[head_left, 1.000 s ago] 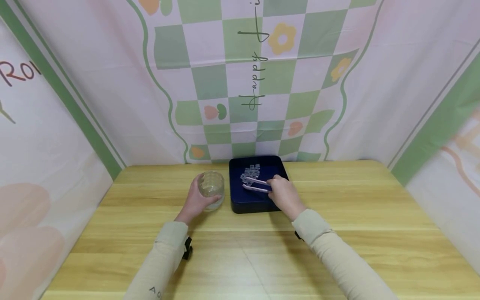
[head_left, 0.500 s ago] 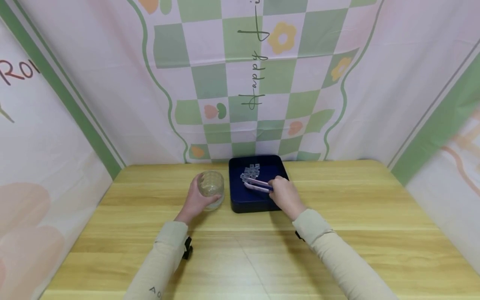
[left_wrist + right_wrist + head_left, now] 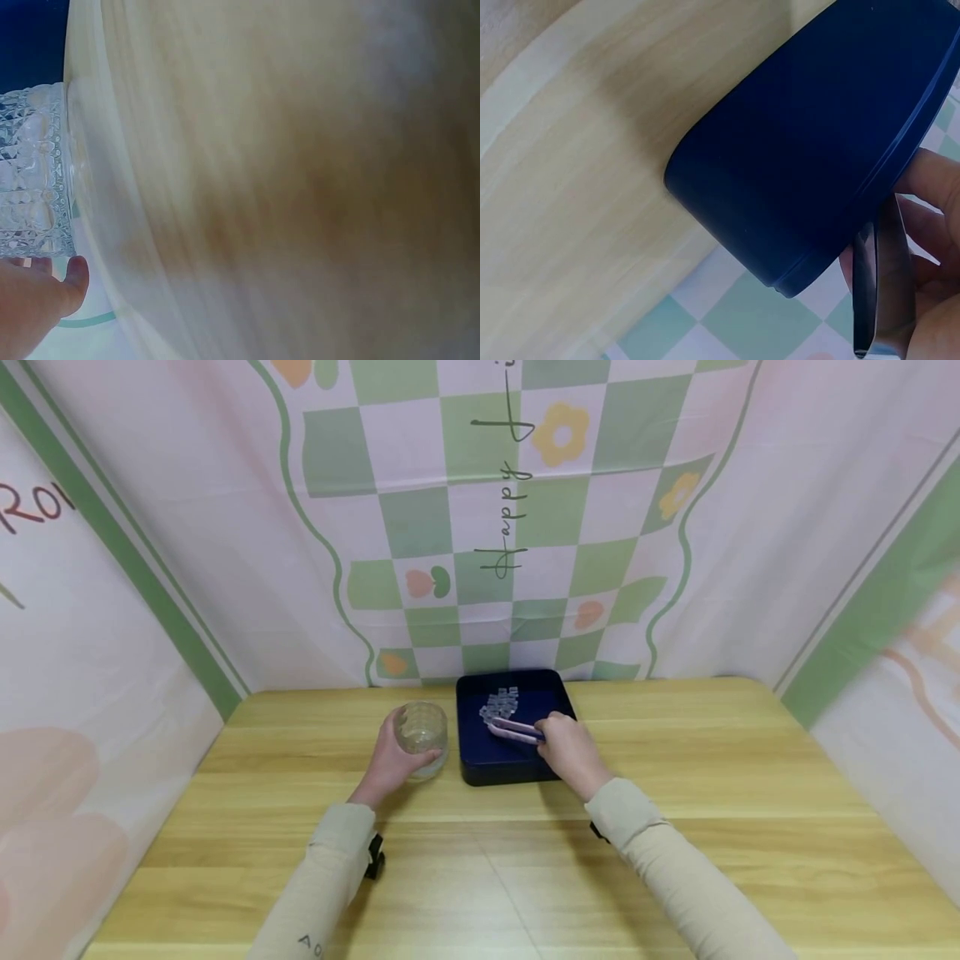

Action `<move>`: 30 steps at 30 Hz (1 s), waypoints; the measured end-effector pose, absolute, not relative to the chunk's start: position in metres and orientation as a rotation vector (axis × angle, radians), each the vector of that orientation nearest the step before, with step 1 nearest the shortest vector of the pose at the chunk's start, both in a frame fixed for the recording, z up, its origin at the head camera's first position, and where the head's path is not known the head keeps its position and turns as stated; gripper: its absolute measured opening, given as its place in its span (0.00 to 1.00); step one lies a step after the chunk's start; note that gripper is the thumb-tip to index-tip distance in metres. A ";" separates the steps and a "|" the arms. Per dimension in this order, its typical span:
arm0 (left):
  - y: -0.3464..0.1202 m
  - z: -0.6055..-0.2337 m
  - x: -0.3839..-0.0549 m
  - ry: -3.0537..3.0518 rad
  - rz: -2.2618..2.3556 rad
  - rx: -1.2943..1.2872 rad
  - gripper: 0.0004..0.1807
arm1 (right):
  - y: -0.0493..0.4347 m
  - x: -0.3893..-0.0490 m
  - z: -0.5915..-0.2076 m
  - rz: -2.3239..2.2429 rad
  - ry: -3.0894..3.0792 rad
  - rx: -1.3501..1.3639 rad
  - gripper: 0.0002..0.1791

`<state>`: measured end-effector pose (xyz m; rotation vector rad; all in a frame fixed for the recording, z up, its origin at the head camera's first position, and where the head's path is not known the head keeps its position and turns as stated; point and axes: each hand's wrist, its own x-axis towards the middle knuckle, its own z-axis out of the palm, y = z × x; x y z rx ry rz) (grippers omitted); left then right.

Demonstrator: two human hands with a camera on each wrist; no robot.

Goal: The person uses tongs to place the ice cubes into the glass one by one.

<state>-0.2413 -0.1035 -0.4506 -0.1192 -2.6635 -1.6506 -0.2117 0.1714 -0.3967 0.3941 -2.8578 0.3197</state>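
Observation:
My left hand (image 3: 392, 756) holds a clear glass (image 3: 427, 725), thumb across its near side. In the left wrist view the glass (image 3: 30, 172) shows a faceted, patterned wall, with fingertips (image 3: 75, 281) against it. Over the dark blue tray (image 3: 510, 773), my right hand (image 3: 572, 752) grips pale tongs (image 3: 513, 736). Their tips meet at the near end of a cluster of small clear cubes (image 3: 502, 700); whether a cube is between them is too small to tell. The right wrist view shows the bent metal end of the tongs (image 3: 892, 277) in my hand (image 3: 936, 217).
The tray stands at the back of the wooden table (image 3: 480, 860), just right of the glass. Its raised wall (image 3: 795, 150) fills much of the right wrist view. Behind the table hangs a patterned cloth (image 3: 487, 527).
The arms of the tongs have come together at the cubes, where their tips stood apart a second ago. My left hand and the glass have stayed in place.

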 end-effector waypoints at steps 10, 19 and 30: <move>-0.103 -0.451 -0.242 -2.681 -1.637 -0.110 0.55 | 0.172 -0.211 -0.395 0.358 -2.844 0.372 0.12; -0.103 -0.450 -0.242 -2.671 -1.655 -0.120 0.55 | 0.172 -0.210 -0.390 0.452 -2.802 0.333 0.16; -0.103 -0.450 -0.242 -2.644 -1.646 -0.127 0.55 | 0.164 -0.208 -0.383 0.480 -2.658 0.405 0.16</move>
